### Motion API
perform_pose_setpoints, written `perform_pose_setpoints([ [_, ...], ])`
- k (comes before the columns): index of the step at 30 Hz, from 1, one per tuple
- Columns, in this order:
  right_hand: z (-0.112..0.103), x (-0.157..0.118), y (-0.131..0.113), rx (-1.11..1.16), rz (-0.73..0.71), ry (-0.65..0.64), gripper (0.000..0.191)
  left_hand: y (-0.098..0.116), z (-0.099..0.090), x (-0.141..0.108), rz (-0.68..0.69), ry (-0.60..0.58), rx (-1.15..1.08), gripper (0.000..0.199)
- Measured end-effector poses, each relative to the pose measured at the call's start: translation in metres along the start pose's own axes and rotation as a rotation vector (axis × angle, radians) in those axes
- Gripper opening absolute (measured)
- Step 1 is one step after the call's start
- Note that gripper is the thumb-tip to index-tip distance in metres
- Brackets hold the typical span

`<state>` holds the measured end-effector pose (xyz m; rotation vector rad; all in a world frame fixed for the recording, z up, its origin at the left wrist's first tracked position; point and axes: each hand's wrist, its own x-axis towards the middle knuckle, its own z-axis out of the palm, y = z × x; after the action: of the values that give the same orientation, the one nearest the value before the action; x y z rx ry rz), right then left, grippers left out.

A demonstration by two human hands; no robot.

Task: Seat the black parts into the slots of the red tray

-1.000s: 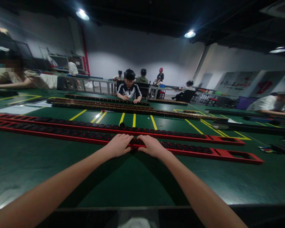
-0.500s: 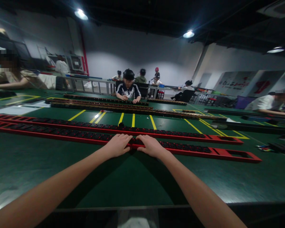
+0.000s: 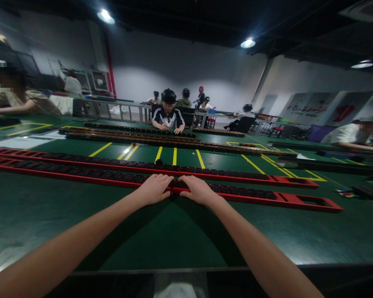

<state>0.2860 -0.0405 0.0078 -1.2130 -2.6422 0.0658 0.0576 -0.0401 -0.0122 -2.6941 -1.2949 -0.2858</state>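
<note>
My left hand and my right hand meet almost fingertip to fingertip on the near long red rail. Fingers curl over its top, and both thumbs lie along its front side. A row of black square pieces sits in this rail; those under my hands are hidden. Just behind runs a second red rail with similar black pieces. On it a small black part stands up above the row.
The green table carries yellow tape lines. Long dark strips lie farther back, where a co-worker sits opposite. White sheets rest at left. Coloured wires lie right. Other people sit on both sides.
Both hands keep almost the same place on the near red rail. In the background, a person in a red cap has shifted slightly left, and someone seated beside them shows more.
</note>
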Motion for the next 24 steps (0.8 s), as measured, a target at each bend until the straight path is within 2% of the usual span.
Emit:
perform_pose_setpoints([
  [8,-0.0007,-0.0008,-0.0007,0.016,0.008,0.007,0.055,-0.0003,0.0007,-0.0004,0.008,0.009,0.01,0.052],
  [14,-0.0061,-0.0014,-0.0038,0.006,-0.011,-0.025,0.041,-0.0004,0.001,0.0,0.005,0.0,0.029,0.049],
  [24,-0.005,-0.0001,-0.0013,0.025,-0.035,-0.015,0.04,0.0017,-0.0005,-0.0006,0.001,0.013,0.033,0.052],
])
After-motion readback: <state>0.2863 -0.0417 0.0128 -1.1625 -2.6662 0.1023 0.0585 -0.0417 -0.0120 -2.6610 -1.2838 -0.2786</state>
